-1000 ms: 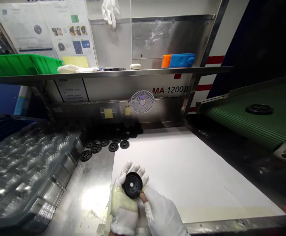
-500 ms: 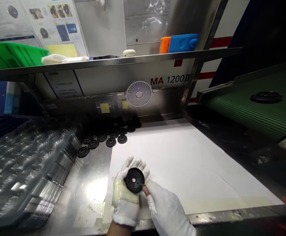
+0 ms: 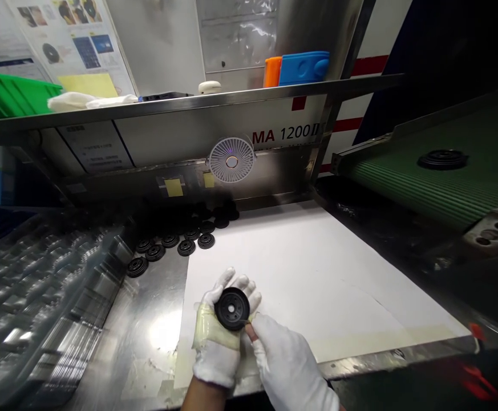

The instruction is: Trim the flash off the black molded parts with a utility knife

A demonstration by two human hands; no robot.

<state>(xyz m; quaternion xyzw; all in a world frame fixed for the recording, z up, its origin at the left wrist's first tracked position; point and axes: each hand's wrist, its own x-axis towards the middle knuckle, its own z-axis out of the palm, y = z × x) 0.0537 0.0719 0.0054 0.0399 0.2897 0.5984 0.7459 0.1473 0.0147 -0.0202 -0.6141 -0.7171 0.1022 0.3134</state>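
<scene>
My left hand (image 3: 219,337), in a white glove with yellowish tape round the palm, grips a black round disc (image 3: 232,309) with a raised rim and a small centre hole. Its open face is turned up towards me. The gloved right hand (image 3: 283,357) is closed at the disc's lower right edge, a bare fingertip showing. A thin, pale tool tip pokes out from its pinch and meets the rim; most of that tool is hidden. Several similar black discs (image 3: 186,247) lie on the metal bench beyond my left hand.
A white sheet (image 3: 300,274) covers the bench. Stacked clear plastic trays (image 3: 52,297) stand left. On the right, a green conveyor belt (image 3: 403,185) carries another black disc (image 3: 442,160). A small fan (image 3: 231,160) sits below a metal shelf (image 3: 167,107) holding a green bin (image 3: 13,96).
The whole view has shifted slightly, so the bench and shelf appear farther left. A second dark piece now shows at the belt's right edge. Both hands stay on the disc.
</scene>
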